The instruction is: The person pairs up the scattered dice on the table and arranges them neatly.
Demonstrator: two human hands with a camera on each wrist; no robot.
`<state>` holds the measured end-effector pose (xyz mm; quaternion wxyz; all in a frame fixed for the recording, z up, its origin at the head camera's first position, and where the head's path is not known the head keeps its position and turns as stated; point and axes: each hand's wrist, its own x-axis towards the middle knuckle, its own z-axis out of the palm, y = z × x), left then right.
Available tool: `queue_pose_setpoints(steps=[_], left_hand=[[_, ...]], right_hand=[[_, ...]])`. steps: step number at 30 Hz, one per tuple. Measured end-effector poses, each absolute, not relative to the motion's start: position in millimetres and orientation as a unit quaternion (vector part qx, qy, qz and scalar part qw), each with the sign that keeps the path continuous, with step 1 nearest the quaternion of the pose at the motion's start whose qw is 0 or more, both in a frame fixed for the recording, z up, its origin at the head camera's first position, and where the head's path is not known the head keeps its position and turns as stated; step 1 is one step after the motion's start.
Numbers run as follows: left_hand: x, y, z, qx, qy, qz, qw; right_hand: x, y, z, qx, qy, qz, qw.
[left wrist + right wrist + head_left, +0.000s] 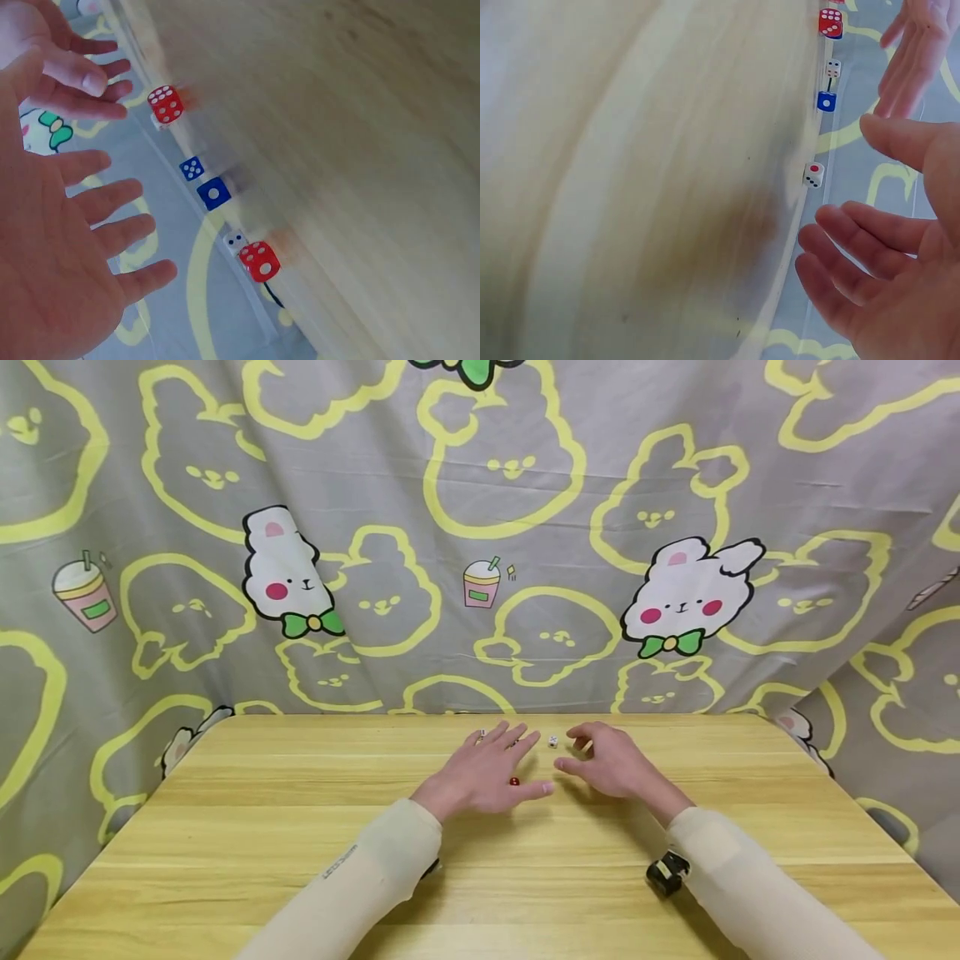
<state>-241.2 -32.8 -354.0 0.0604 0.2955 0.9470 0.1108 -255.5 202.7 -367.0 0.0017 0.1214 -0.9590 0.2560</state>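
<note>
My left hand (487,772) hovers palm down over several dice, fingers spread and thumb pointing right. Beneath and beside it lies a red die (514,782), partly covered by the hand. In the left wrist view, two red dice, two blue dice such as the near blue die (214,193), and a white die (234,241) sit beyond the fingertips. My right hand (611,760) is held just right of a white die (552,742), its fingers loosely bent and its thumb apart, holding nothing. The right wrist view shows that white die with a red dot facing the camera.
A light wooden table (247,827) stretches under both arms. Behind its far edge hangs a grey curtain (360,493) with yellow outlines and rabbit prints. A small black device (666,872) is strapped under the right sleeve.
</note>
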Motion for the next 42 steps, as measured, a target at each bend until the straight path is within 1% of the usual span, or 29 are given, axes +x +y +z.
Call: queue_pose_setpoints(steps=[4,10,18,30,42], left_hand=[[-244.9,-27.4,-355.7,0.300,0.944,0.114,0.078],[-249.3,-17.1,-356.3,0.304,0.945,0.093,0.083],[-254.6,-7.7,-361.0,0.301,0.944,0.084,0.103],[-261.3,-0.6,-359.4,0.311,0.940,0.080,0.118],[-260.3,3.5,-354.8,0.305,0.940,0.069,0.135]], right_hand=[[-261.3,202.5,-368.2,0.112,-0.956,0.269,-0.010],[-271.5,203.1,-371.8,0.103,-0.950,0.294,-0.018],[-282.3,197.3,-375.7,0.090,-0.943,0.318,-0.029],[-292.7,193.4,-375.9,0.074,-0.947,0.310,-0.028],[-297.8,191.4,-377.6,0.066,-0.952,0.300,-0.015]])
